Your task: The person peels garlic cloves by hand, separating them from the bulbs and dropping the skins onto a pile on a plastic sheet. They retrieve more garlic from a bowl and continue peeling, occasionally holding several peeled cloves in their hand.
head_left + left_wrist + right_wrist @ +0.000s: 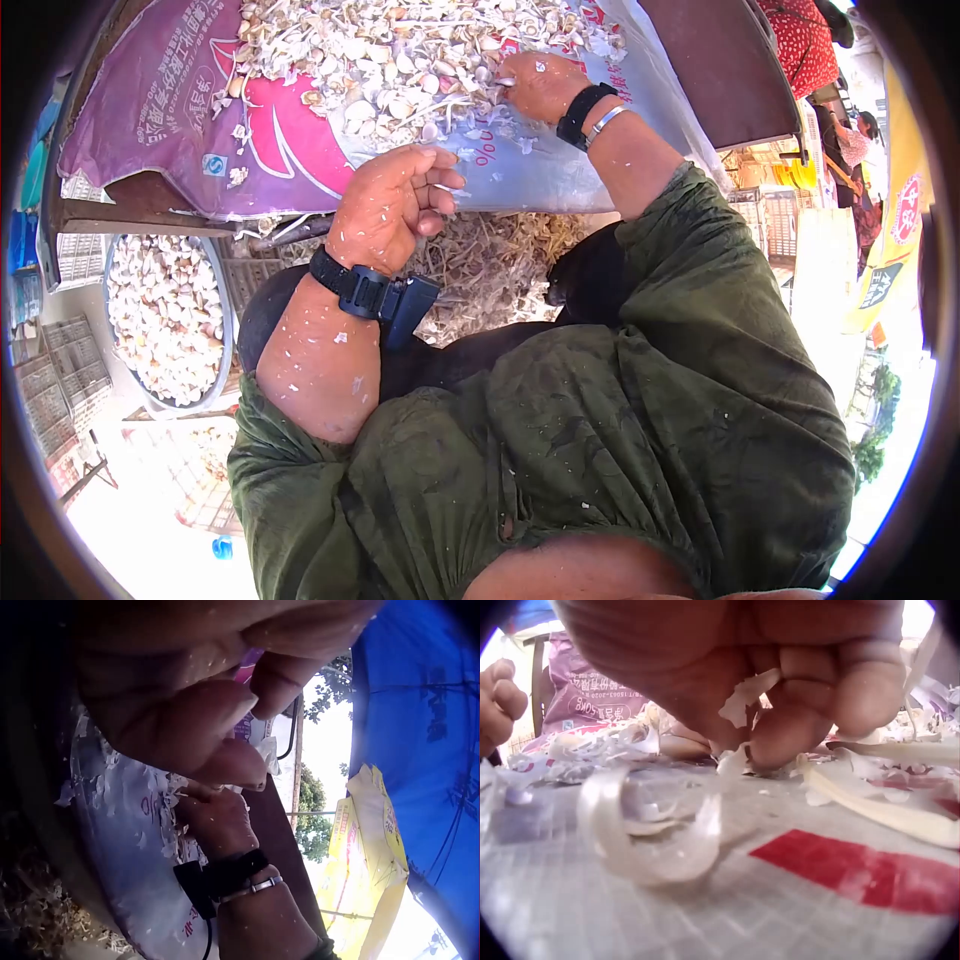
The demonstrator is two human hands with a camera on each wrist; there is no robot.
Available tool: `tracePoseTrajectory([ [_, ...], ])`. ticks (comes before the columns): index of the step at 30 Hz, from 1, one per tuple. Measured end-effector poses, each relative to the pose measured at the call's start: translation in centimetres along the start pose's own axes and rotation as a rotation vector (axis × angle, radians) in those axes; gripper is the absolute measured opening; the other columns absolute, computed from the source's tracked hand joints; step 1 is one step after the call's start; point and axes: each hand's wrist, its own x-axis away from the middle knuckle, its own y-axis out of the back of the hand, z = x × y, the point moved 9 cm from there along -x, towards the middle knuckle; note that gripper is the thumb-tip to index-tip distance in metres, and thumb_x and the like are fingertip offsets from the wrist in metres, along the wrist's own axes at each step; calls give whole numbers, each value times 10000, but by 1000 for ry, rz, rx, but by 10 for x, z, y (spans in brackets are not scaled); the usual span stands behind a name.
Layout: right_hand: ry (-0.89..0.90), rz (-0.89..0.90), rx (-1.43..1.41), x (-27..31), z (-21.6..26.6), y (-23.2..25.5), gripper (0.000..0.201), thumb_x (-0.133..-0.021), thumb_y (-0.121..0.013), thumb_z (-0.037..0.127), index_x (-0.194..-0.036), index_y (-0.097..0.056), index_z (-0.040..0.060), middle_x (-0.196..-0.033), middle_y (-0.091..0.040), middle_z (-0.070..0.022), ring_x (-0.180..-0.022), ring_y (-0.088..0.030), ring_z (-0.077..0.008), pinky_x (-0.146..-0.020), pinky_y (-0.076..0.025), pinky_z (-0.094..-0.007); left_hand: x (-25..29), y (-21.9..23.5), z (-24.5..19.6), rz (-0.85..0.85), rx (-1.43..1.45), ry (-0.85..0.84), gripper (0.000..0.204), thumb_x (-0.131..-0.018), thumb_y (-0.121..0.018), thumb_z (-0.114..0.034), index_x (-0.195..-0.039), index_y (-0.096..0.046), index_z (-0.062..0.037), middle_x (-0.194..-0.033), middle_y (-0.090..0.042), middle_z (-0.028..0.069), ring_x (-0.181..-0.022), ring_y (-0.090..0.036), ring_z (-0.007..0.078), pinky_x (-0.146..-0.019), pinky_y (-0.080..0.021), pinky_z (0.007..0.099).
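Peeled-looking garlic cloves, papery skins and stalks form a heap [390,75] on a printed plastic sack [560,170]. My right hand [545,88] is at the heap's right edge, fingers curled down and a pale garlic clove [504,82] at the fingertips. Skin flakes stick to that hand; a loose curl of garlic skin [652,832] lies in front of it in the right wrist view. My left hand [395,200] hovers over the sack's near edge, fingers loosely curled. Nothing shows in its grasp except a scrap of skin [268,755] by the fingertips.
A round basin [228,330] full of garlic cloves stands low at the left, near plastic crates [60,370]. Skins litter the ground [490,270] below the table edge. Another person in a red dotted garment [800,45] is at the far right.
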Motion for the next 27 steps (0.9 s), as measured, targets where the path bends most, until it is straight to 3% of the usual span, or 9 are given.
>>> tracePoseTrajectory([
  [2,-14,38,-34,2,-12,-3,302,-852,-574,164,-1127,-629,51,-936,-698,-151,-856,-680,-299,-756,-540,-417,-1,0,-2,-2,-28,-1,287,-919,-541,-232,-1064,-589,11,-927,-639,110,-690,-591,136,-503,-394,236],
  [4,-341,74,-831,17,-45,-13,313,-835,-678,199,-1083,-642,11,-779,-676,-88,-684,-664,-183,-616,-530,-312,-4,2,0,-16,-78,-3,294,-920,-540,-240,-1070,-586,9,-925,-639,110,-681,-593,136,-494,-390,235],
  [8,-195,50,-1165,54,-1,13,300,-849,-699,175,-1064,-641,-27,-744,-654,-60,-614,-623,-121,-538,-496,-274,-6,-5,5,-7,-91,4,306,-928,-528,-251,-1082,-577,9,-925,-640,118,-675,-596,139,-481,-390,238],
  [12,-69,159,-1126,92,65,22,206,-840,-710,147,-967,-672,-11,-740,-656,-62,-627,-624,-141,-575,-496,-289,-3,-27,23,81,46,116,316,-942,-507,-267,-1097,-568,1,-926,-632,115,-674,-594,145,-466,-384,240],
  [14,377,-104,-607,106,98,43,117,-791,-714,145,-817,-676,38,-728,-670,-93,-631,-645,-220,-581,-509,-323,-5,-28,28,108,82,124,324,-946,-502,-276,-1107,-565,-2,-919,-626,109,-666,-587,146,-463,-381,239],
  [19,341,-14,-693,112,97,54,100,-801,-711,98,-850,-671,21,-746,-651,-94,-684,-640,-210,-615,-492,-319,1,-25,30,114,94,150,281,-913,-541,-196,-1124,-550,-11,-853,-598,77,-622,-540,120,-441,-352,209],
  [22,113,286,-801,110,70,38,101,-796,-697,73,-886,-677,32,-821,-660,-104,-767,-647,-254,-669,-509,-334,-2,-11,23,49,43,65,262,-872,-551,-113,-1114,-550,-12,-803,-595,62,-595,-527,97,-431,-352,203],
  [24,435,-145,-161,99,49,56,128,-782,-673,92,-906,-702,91,-873,-674,-121,-841,-649,-301,-727,-529,-384,0,-7,16,57,32,71,278,-857,-550,-95,-1122,-548,-9,-776,-590,54,-577,-519,91,-432,-361,204],
  [27,429,-384,-133,72,23,58,150,-800,-632,75,-935,-692,100,-917,-669,-117,-911,-634,-305,-787,-524,-402,4,-8,11,68,12,84,298,-841,-549,-81,-1129,-550,-3,-740,-589,44,-553,-516,87,-435,-376,203],
])
